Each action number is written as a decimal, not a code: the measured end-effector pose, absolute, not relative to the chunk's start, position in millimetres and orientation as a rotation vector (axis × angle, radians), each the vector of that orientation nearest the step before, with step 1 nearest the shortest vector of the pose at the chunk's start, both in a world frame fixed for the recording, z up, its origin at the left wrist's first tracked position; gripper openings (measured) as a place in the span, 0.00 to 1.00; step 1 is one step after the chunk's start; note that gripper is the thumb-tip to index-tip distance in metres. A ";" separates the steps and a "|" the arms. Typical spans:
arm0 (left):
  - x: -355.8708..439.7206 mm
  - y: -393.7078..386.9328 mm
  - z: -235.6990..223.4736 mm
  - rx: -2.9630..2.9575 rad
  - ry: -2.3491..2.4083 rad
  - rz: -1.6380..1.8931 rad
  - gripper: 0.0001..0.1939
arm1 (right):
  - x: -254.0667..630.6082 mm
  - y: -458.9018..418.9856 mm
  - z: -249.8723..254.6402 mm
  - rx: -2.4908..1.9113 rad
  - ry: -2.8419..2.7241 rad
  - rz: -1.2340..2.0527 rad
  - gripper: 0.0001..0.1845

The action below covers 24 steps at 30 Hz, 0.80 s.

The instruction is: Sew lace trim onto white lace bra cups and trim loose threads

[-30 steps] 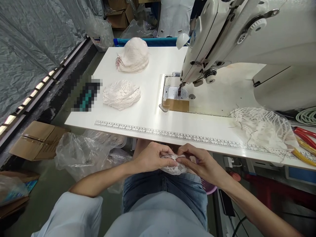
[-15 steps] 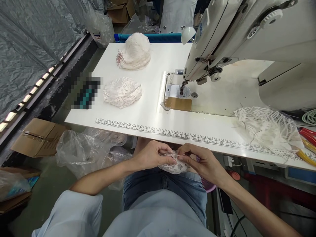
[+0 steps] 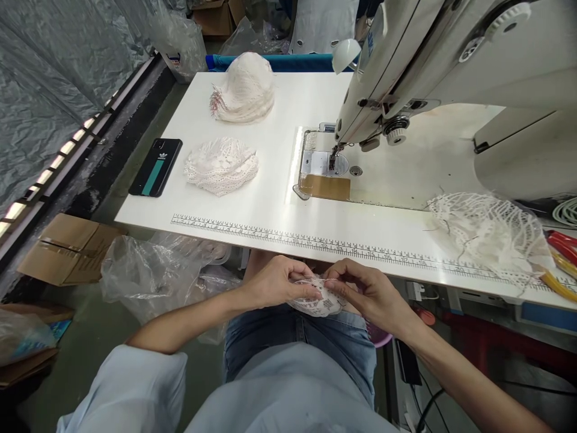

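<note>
A small piece of white lace fabric [image 3: 318, 305] is held over my lap, just below the table's front edge. My left hand [image 3: 283, 282] pinches its left side between thumb and fingers. On the right side, my right hand [image 3: 356, 287] grips the lace's upper edge with thumb and fingertips, close to the left hand. The parts of the lace under the fingers are hidden. On the table beyond lie a white lace bundle [image 3: 222, 166], a cream cup-shaped fabric pile [image 3: 249, 89] with reddish threads, and another heap of lace [image 3: 489, 234] at the right.
A sewing machine [image 3: 396, 78] stands on the white table [image 3: 270, 213], which has a printed ruler [image 3: 315, 240] along its front. A phone [image 3: 155, 167] rests at the left edge. Red-handled scissors [image 3: 563, 245] are far right. Plastic bags [image 3: 144, 276] and a cardboard box [image 3: 67, 248] sit below left.
My right hand's fingertips have shifted slightly on the lace's edge, while both hands keep hold of it. The view has tilted a little; the things on the table stay in place.
</note>
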<state>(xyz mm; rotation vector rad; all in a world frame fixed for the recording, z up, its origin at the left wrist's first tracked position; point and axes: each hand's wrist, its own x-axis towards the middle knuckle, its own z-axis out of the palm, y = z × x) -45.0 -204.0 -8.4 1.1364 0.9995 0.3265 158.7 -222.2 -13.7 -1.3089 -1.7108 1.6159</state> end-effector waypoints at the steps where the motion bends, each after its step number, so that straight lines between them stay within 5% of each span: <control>1: -45.3 -204.1 -8.3 1.152 1.005 0.324 0.13 | 158.7 -222.8 -14.0 -1.300 -1.718 1.599 0.11; 24: -47.7 -208.2 -9.1 1.279 1.045 0.353 0.13 | 153.9 -226.1 -13.3 -1.248 -1.749 1.528 0.07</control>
